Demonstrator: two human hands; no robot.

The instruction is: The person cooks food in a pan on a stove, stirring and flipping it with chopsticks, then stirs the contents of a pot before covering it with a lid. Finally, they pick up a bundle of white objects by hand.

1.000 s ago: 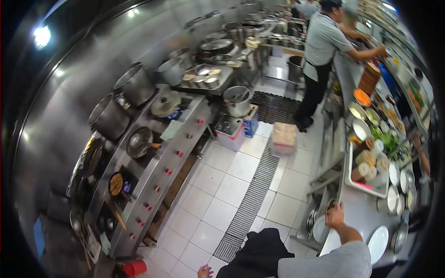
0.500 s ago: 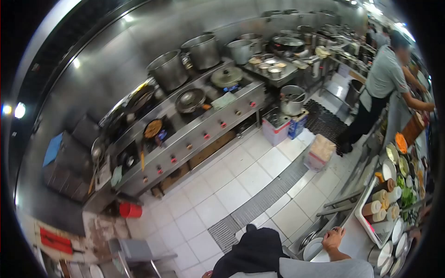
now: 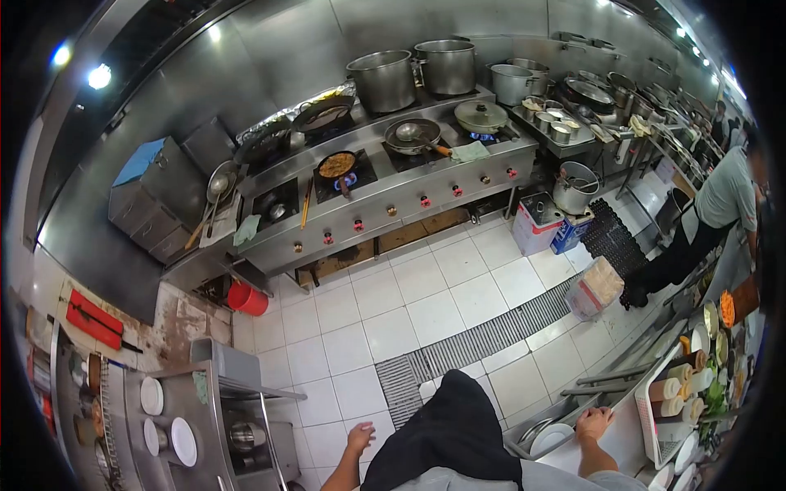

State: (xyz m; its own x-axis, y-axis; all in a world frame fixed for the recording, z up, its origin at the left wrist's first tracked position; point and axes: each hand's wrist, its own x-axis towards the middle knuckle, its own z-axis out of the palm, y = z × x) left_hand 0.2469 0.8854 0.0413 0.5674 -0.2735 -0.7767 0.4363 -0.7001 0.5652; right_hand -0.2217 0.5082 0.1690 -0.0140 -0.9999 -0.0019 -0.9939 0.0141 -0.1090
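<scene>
My left hand (image 3: 360, 437) hangs over the tiled floor beside the black apron (image 3: 442, 434). Its fingers are loosely apart and hold nothing. My right hand (image 3: 593, 423) rests on the edge of the steel counter (image 3: 618, 448), fingers slightly bent, nothing visible in them. Close by its left side, a white plate (image 3: 550, 439) sits on a lower level. To its right stands a white tray (image 3: 647, 417) with several sauce bottles (image 3: 668, 407). Across the aisle, a pan of brown food (image 3: 336, 165) sits over a blue flame on the stove (image 3: 393, 214).
A lidded pan (image 3: 481, 116) is over another flame. A plastic-wrapped container (image 3: 595, 288) stands on the floor by the drain grate (image 3: 491, 323). A red bucket (image 3: 247, 299) is at the stove's left end. A co-worker (image 3: 716, 200) stands at the right counter.
The view has swung to the left, so the stove sits further right and the left shelf with plates shows. My left hand has come into view; my right hand stays on the counter.
</scene>
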